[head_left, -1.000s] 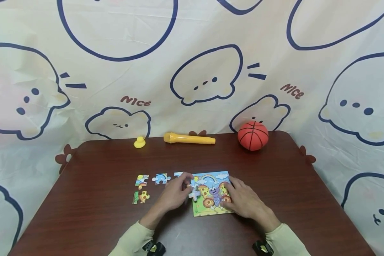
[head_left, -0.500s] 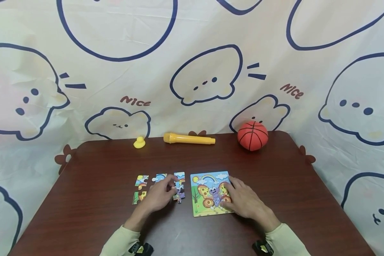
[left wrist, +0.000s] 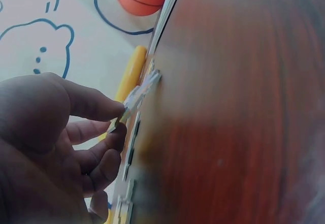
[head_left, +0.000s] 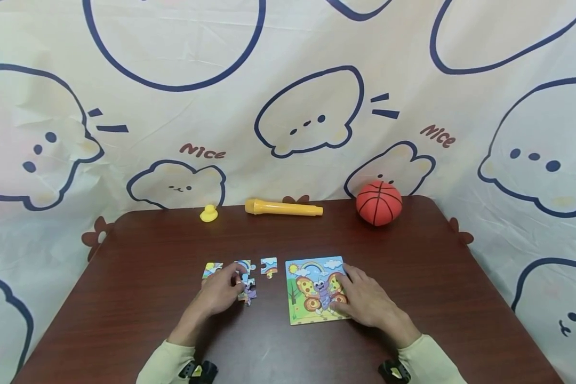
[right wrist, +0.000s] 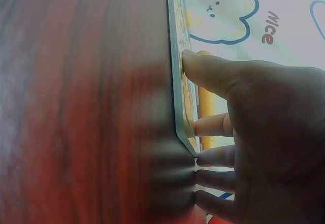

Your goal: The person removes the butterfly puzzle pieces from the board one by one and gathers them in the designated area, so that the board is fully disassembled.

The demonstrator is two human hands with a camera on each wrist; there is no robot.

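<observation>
In the head view, my left hand pinches a jigsaw piece with purple and blue on it, at the left of the puzzle. The left wrist view shows that piece edge-on, tilted between thumb and fingertips. My right hand lies over the right edge of a square butterfly puzzle board. Its thumb rests on the picture, and the other fingers reach along the board's edge. Close behind the left hand are a rainbow piece, a cloud piece and a partly covered sun piece.
Along the back of the brown table are a yellow toy duck, a yellow toy microphone and a small red basketball. A cartoon-printed cloth hangs behind the table.
My left hand has moved left from the puzzle board, and the purple-and-blue piece has come along, away from under the cloud piece. The right hand has stayed on the board.
</observation>
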